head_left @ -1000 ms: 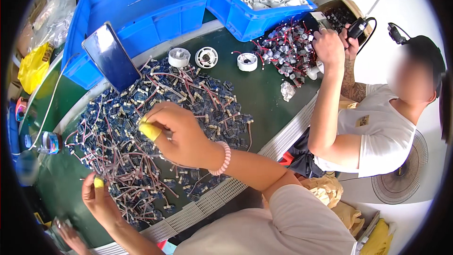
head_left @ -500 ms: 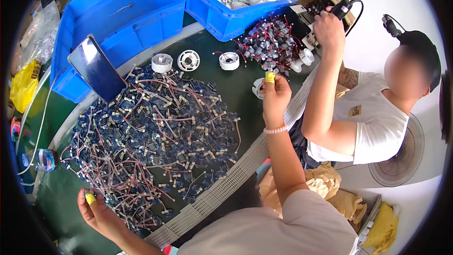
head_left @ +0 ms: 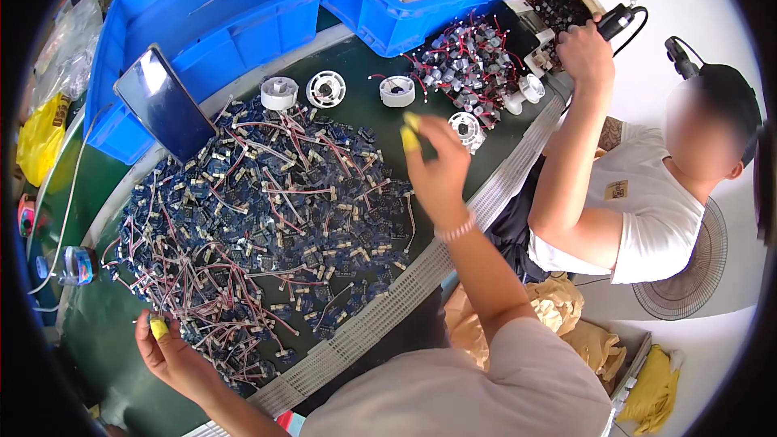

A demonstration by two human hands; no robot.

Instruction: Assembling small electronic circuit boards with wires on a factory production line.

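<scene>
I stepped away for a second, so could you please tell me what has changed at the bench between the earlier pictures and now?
The right hand left the pile of wired blue boards, swung out toward the white round parts at the far right, and has now drawn back slightly; nothing shows in its grip. The left hand stayed at the pile's near edge. The co-worker's hand stayed at the small tool by the cardboard box.

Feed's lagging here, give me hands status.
Right hand open, raised beside white round part. Left hand at edge of wired-board pile. Co-worker's arm close alongside.
</scene>
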